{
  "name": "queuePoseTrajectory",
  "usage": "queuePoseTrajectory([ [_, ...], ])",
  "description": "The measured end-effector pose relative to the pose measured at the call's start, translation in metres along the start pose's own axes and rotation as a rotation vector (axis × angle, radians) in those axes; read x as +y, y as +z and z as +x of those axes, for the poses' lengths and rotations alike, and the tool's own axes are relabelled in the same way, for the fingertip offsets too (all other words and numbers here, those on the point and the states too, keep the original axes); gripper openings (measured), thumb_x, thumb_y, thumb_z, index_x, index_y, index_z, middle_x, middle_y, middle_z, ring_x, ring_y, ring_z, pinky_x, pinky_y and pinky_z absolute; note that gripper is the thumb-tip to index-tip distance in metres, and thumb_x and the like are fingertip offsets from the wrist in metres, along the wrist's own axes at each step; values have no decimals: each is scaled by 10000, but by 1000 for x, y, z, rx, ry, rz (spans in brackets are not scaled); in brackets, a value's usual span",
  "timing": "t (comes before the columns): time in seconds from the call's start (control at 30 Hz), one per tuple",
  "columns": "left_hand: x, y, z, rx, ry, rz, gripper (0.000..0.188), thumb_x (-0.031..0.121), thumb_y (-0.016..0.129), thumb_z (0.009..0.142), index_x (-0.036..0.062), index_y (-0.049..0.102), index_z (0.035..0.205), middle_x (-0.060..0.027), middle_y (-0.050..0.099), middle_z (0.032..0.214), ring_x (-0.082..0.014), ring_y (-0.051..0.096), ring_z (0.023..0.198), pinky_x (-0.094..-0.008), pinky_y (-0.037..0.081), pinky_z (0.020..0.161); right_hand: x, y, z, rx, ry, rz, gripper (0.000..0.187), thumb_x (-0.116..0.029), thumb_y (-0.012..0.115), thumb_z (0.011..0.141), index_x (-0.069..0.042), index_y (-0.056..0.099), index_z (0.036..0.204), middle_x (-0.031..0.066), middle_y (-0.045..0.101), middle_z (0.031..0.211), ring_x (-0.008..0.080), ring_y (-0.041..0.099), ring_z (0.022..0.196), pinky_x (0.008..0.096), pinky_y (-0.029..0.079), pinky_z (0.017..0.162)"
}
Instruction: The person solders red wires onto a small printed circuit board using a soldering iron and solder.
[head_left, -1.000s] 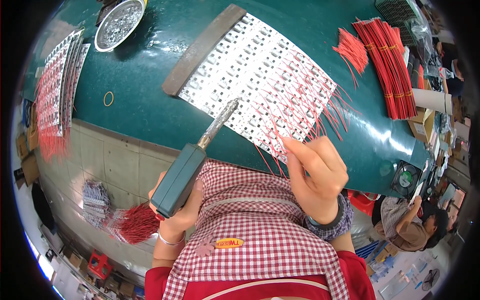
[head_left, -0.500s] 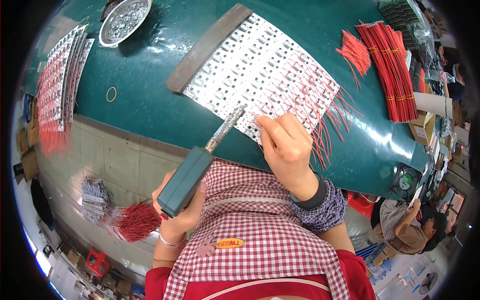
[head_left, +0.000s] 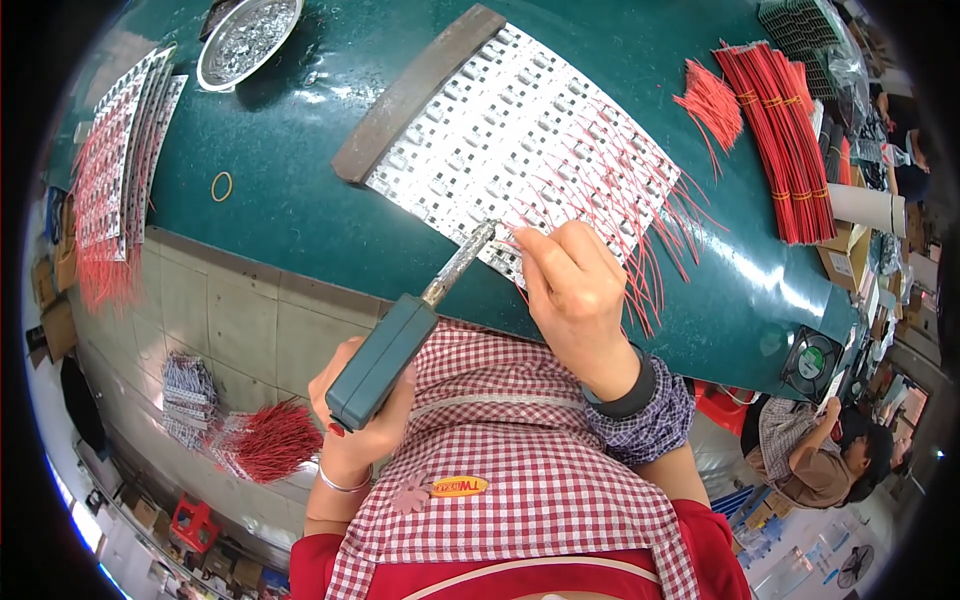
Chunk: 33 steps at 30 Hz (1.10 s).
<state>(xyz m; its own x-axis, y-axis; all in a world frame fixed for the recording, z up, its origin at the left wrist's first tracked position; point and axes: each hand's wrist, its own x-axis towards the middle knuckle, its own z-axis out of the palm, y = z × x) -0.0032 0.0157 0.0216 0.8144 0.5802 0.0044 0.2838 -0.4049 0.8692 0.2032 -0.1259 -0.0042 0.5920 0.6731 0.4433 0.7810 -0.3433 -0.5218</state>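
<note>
A white circuit board panel (head_left: 470,140) lies on the green table, with rows of small parts on it and thin red wires (head_left: 610,190) standing off its right side. My left hand (head_left: 365,400) is wrapped round the dark green body of a soldering gun (head_left: 382,362). Its metal tip touches or hovers just over the panel's near edge; I cannot tell which. Close beside that tip, my right hand (head_left: 578,295) pinches a thin red wire (head_left: 508,240) between thumb and forefinger. The wire's end at the board is too small to make out.
A dark bar (head_left: 420,95) lies along the panel's left edge. Bundled red wires (head_left: 775,145) and a loose pile (head_left: 712,108) are at right. Wired panels (head_left: 125,160) hang over the left edge, near a rubber band (head_left: 222,187) and a metal bowl (head_left: 250,40). A fan (head_left: 810,362) stands at right.
The soldering gun has shifted slightly right, its tip now closer to the fingers of my right hand. My right hand has barely moved and keeps its pinch.
</note>
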Motion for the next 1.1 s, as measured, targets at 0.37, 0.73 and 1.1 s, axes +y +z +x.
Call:
queuePoseTrajectory([
  [0.37, -11, -1, -9, -15, 45, 55, 205, -40, 751, 726, -37, 708, 927, -141, 686, 875, -253, 665, 635, -319, 528, 581, -2, -3, 3, -35, 1, -33, 205, 52, 737, 787, 16, 684, 981, 95, 500, 771, 256, 561, 699, 387, 460, 583],
  [0.73, -9, -2, -18, 59, 15, 15, 301, -27, 784, 752, -67, 729, 1045, -201, 736, 1004, -263, 737, 794, -317, 578, 703, -5, -11, -2, -56, 46, -30, 205, 47, 735, 797, -1, 699, 993, 86, 503, 763, 249, 572, 703, 378, 475, 582],
  [1.1, -10, -3, -13, 84, 5, -44, 292, -40, 782, 752, -74, 731, 1037, -190, 739, 1001, -242, 738, 795, -303, 578, 698, -42, -67, -9, -4, 42, 68, 324, 108, 768, 765, 41, 712, 1078, 88, 531, 740, 236, 550, 628, 346, 441, 536],
])
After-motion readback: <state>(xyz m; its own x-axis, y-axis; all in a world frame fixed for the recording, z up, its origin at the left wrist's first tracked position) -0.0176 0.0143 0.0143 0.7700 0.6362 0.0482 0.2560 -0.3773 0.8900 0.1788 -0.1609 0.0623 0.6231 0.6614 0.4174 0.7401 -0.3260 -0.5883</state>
